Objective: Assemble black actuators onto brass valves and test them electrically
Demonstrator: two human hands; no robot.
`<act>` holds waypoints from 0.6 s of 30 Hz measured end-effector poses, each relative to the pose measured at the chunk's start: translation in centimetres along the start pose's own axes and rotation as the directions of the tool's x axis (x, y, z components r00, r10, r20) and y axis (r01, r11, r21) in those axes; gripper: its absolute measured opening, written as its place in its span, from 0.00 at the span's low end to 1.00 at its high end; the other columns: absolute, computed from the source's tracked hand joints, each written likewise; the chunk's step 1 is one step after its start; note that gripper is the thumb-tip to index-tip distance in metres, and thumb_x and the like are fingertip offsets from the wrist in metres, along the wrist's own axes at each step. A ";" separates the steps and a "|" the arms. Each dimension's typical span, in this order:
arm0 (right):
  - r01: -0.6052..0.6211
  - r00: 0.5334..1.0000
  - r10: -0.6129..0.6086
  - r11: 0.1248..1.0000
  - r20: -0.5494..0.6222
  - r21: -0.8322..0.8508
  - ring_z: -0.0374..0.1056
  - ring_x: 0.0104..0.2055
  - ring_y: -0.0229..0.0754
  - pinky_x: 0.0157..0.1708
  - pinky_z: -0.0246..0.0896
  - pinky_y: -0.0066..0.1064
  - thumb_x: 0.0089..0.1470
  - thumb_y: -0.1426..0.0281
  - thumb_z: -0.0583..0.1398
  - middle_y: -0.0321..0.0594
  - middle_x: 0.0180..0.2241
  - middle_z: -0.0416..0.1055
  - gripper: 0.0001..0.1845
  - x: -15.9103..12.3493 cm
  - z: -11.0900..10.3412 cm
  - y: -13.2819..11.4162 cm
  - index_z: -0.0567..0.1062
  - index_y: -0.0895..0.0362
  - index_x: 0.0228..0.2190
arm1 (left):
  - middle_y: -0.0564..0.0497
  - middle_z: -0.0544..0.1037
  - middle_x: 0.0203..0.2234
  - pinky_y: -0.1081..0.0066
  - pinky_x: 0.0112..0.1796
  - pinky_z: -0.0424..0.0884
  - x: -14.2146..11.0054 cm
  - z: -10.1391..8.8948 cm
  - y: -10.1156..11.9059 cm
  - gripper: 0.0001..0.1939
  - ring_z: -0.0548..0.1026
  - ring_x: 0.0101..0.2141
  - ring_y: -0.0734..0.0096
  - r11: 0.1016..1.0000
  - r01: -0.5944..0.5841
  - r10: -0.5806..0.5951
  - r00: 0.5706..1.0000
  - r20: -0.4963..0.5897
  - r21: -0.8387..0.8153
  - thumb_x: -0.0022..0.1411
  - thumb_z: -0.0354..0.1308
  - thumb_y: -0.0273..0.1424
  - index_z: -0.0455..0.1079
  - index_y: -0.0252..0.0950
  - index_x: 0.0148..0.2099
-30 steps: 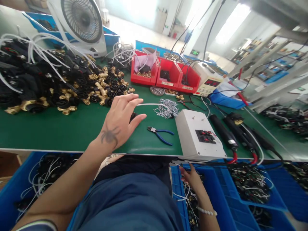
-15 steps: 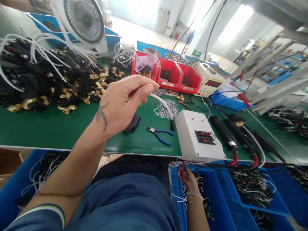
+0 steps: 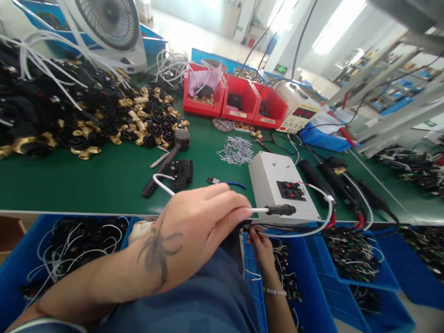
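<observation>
White cable point(image 3: 258, 210) pinched between thumb and fingers of left hand point(image 3: 204, 222), just over the front of green tabletop point(image 3: 114, 185); black plug point(image 3: 281, 210) sticking out rightward past the fingertips, overlapping near side of grey box point(image 3: 268, 185) in view, contact unclear. White lead at back of hand, running up to black housing point(image 3: 182, 173), on the tabletop just right of hammer point(image 3: 164, 164). Right hand point(image 3: 262, 249) low at the front edge, above blue crate point(image 3: 255, 296), fingers bent and gripping second white cable point(image 3: 319, 229) near its end, tip hidden; same cable looping up to terminal block point(image 3: 291, 190) on the box. Writing: white labels on middle bin point(image 3: 237, 99) and right bin point(image 3: 272, 108), dark characters too small to read; red digits lit on power supply point(image 3: 300, 111), blurred, panel print likewise unreadable; green sign point(image 3: 280, 69) in background, illegible. Edges: front edge running across beneath housing and box, box near corner close to it. Room: green strip showing left of hammer, between brass fittings point(image 3: 140, 120) and front edge; smaller patch between housing and metal clips point(image 3: 236, 150). Tighter at right: cutters point(image 3: 236, 185) partly behind left hand, box just beyond, black tools point(image 3: 312, 178) past that.
</observation>
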State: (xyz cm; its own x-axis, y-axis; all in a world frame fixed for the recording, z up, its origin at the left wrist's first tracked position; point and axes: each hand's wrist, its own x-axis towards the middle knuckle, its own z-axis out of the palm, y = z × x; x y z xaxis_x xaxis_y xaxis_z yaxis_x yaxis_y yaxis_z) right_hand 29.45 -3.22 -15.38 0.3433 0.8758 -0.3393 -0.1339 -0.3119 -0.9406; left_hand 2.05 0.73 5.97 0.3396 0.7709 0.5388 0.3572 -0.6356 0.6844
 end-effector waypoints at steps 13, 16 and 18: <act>0.341 0.853 -0.479 0.812 0.208 0.473 0.59 0.21 0.32 0.24 0.62 0.26 0.56 0.52 0.68 0.31 0.28 0.72 0.10 -7.4 7.5 -13.6 0.81 0.41 0.36 | 0.57 0.83 0.29 0.78 0.30 0.73 -5.5 1.3 -2.9 0.09 0.80 0.28 0.74 0.977 0.210 -0.209 0.975 0.071 -0.019 0.71 0.57 0.31 0.79 0.42 0.43; 0.377 0.823 -0.507 0.826 0.257 0.419 0.63 0.22 0.33 0.26 0.66 0.28 0.59 0.51 0.65 0.32 0.33 0.78 0.13 -7.2 9.1 -14.2 0.81 0.39 0.43 | 0.55 0.84 0.31 0.76 0.31 0.75 -5.6 1.4 -2.9 0.09 0.81 0.29 0.72 0.976 0.219 -0.217 0.974 0.067 -0.018 0.71 0.56 0.33 0.79 0.42 0.43; 0.385 0.794 -0.511 0.841 0.328 0.379 0.67 0.25 0.35 0.29 0.69 0.30 0.62 0.52 0.63 0.35 0.34 0.79 0.15 -7.4 9.9 -13.9 0.80 0.43 0.46 | 0.54 0.86 0.35 0.76 0.32 0.76 -5.6 1.6 -2.9 0.09 0.83 0.32 0.70 0.970 0.242 -0.241 0.970 0.040 -0.021 0.70 0.58 0.36 0.78 0.41 0.46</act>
State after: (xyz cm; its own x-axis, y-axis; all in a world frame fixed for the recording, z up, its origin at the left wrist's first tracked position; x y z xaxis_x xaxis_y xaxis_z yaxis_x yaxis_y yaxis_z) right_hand 19.53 -1.70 0.26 0.0361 0.9759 0.2150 -0.3325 0.2146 -0.9183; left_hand 0.51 -1.83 0.14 0.2782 0.8993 0.3375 0.4108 -0.4291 0.8045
